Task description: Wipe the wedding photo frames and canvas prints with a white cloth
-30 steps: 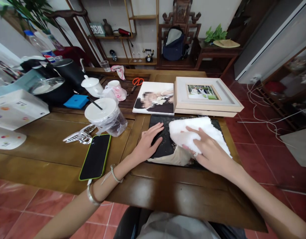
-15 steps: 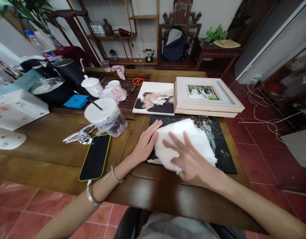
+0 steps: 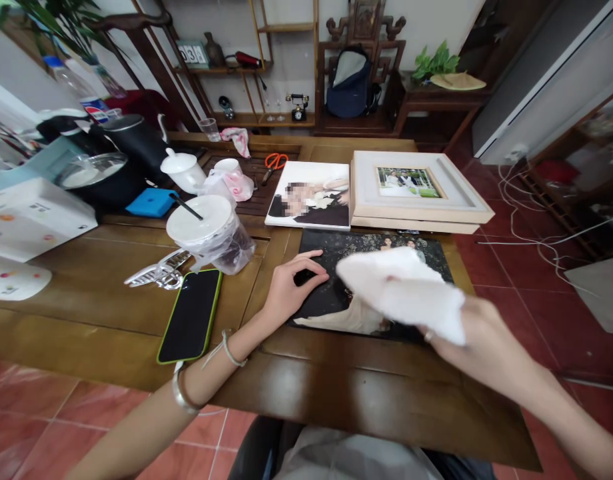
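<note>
Two hands work over a dark photo print (image 3: 336, 280) lying flat on the wooden table (image 3: 111, 293) at the centre of the frame. At the print's left edge the left hand (image 3: 286, 290) rests with fingers curled and their tips pressing on the print. Right of centre, the right hand (image 3: 481, 347) grips a white cloth (image 3: 401, 293), lifted off the print and hanging over its right half. Above the print lie a second print (image 3: 311, 200) and, beside it to the right, a stack of pale frames (image 3: 416, 200). Left of the left hand a phone (image 3: 191, 317) in a green case lies face up, near a lidded cup (image 3: 206, 230) in a plastic bag. At upper left a bottle (image 3: 74, 90) shows a Pepsi label, and a shelf sign (image 3: 192, 53) reads "03" followed by a character that looks like "A", though that is unclear. Orange scissors (image 3: 274, 163) lie at upper centre.
</note>
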Tool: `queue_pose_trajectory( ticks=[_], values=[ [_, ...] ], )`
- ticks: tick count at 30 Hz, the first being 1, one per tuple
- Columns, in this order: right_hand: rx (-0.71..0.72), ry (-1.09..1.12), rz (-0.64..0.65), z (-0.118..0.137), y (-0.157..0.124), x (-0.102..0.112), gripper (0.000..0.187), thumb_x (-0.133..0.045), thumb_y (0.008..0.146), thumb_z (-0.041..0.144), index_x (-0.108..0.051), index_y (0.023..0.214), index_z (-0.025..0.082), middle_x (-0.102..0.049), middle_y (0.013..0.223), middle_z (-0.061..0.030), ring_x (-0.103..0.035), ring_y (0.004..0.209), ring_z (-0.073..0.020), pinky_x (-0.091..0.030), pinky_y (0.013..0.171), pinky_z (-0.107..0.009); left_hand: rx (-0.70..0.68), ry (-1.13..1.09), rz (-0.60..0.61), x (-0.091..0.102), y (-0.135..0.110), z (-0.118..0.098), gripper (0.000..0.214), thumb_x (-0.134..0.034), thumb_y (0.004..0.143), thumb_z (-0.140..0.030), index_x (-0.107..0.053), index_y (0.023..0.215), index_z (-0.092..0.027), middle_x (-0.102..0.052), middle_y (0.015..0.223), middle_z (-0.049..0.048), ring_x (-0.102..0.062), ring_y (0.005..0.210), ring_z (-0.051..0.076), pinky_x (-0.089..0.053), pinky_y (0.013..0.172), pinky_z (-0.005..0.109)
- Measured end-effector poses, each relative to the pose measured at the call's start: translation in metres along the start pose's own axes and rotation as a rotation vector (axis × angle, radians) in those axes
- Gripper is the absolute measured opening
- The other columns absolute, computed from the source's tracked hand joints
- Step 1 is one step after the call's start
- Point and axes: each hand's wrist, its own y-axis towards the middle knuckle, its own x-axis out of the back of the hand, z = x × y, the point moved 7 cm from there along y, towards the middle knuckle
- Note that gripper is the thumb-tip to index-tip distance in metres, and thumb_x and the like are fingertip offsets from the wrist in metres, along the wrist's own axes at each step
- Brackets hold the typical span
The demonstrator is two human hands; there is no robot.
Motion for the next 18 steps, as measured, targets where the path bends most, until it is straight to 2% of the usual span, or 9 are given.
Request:
queue_pose_trajectory(
  ticks=[2,4,6,8,10,11,12,14,18],
  values=[
    [-0.068,-0.130,-0.171,-0.013,0.012,0.017,0.019,-0.046,0.075,0.016,-0.053,0.061,0.026,-0.059,0.053,-0.0026,-0.060,0.049,-0.0213,-0.051,0.051,-0.034,0.012,-0.011,0.008,-0.001,0.000,0.000,0.011,-0.066,0.084,-0.023,-0.069,0.074,-0.019,-0.074,0.083,0.0058,-0.063,0.112,0.026,-0.048,0.098,0.041],
    [-0.080,-0.207,-0.220,-0.018,0.032,0.019,0.016,-0.048,0.072,0.014,-0.051,0.059,0.023,-0.058,0.054,-0.0032,-0.058,0.049,-0.0198,-0.047,0.048,-0.032,0.010,0.001,0.021,-0.001,0.001,-0.001,0.017,-0.059,0.089,-0.024,-0.070,0.076,-0.019,-0.074,0.087,0.0062,-0.062,0.114,0.025,-0.047,0.099,0.042],
    [-0.044,-0.226,-0.170,-0.015,0.058,0.007,0.010,-0.050,0.069,0.012,-0.055,0.066,0.020,-0.062,0.065,-0.0061,-0.062,0.062,-0.0229,-0.048,0.056,-0.033,-0.004,0.031,0.040,-0.002,0.000,-0.003,0.020,-0.052,0.092,-0.024,-0.071,0.085,-0.019,-0.074,0.097,0.0070,-0.060,0.117,0.024,-0.046,0.101,0.042],
    [0.017,-0.241,-0.040,-0.007,0.086,-0.018,0.020,-0.049,0.067,0.005,-0.059,0.079,0.017,-0.065,0.083,-0.0100,-0.064,0.087,-0.0277,-0.050,0.071,-0.037,-0.033,0.087,0.063,-0.004,-0.001,-0.005,0.017,-0.056,0.090,-0.024,-0.071,0.097,-0.019,-0.072,0.108,0.0080,-0.059,0.118,0.024,-0.045,0.103,0.042],
    [0.084,-0.272,0.127,0.003,0.107,-0.047,0.035,-0.046,0.065,-0.002,-0.059,0.092,0.017,-0.064,0.099,-0.0123,-0.053,0.117,-0.0327,-0.045,0.088,-0.044,-0.052,0.165,0.088,-0.005,-0.002,-0.007,0.022,-0.065,0.084,-0.025,-0.069,0.105,-0.018,-0.071,0.113,0.0089,-0.061,0.115,0.025,-0.046,0.102,0.043],
    [0.096,-0.287,0.193,0.006,0.114,-0.059,0.040,-0.045,0.064,-0.004,-0.058,0.095,0.017,-0.064,0.101,-0.0125,-0.047,0.123,-0.0335,-0.042,0.092,-0.046,-0.053,0.202,0.101,-0.006,-0.003,-0.006,0.026,-0.068,0.082,-0.025,-0.069,0.107,-0.018,-0.071,0.113,0.0091,-0.063,0.112,0.025,-0.048,0.100,0.043],
    [0.093,-0.297,0.238,0.007,0.118,-0.069,0.042,-0.044,0.063,-0.006,-0.058,0.096,0.017,-0.063,0.100,-0.0124,-0.046,0.124,-0.0337,-0.041,0.094,-0.046,-0.048,0.232,0.110,-0.007,-0.003,-0.006,0.027,-0.069,0.081,-0.025,-0.069,0.107,-0.019,-0.071,0.113,0.0091,-0.064,0.109,0.026,-0.049,0.097,0.043],
    [0.058,-0.305,0.273,0.005,0.119,-0.078,0.041,-0.041,0.064,-0.007,-0.057,0.094,0.017,-0.063,0.094,-0.0121,-0.052,0.117,-0.0324,-0.042,0.090,-0.042,-0.038,0.257,0.124,-0.007,-0.003,-0.005,0.026,-0.068,0.082,-0.025,-0.070,0.107,-0.019,-0.071,0.113,0.0087,-0.065,0.107,0.025,-0.051,0.095,0.043],
    [-0.022,-0.305,0.281,-0.011,0.096,-0.067,0.035,-0.041,0.064,-0.006,-0.055,0.088,0.017,-0.061,0.091,-0.0124,-0.058,0.102,-0.0282,-0.044,0.081,-0.034,-0.055,0.209,0.124,-0.008,-0.002,-0.005,0.027,-0.067,0.082,-0.024,-0.070,0.109,-0.018,-0.069,0.118,0.0092,-0.061,0.116,0.024,-0.047,0.104,0.042]
  ],
)
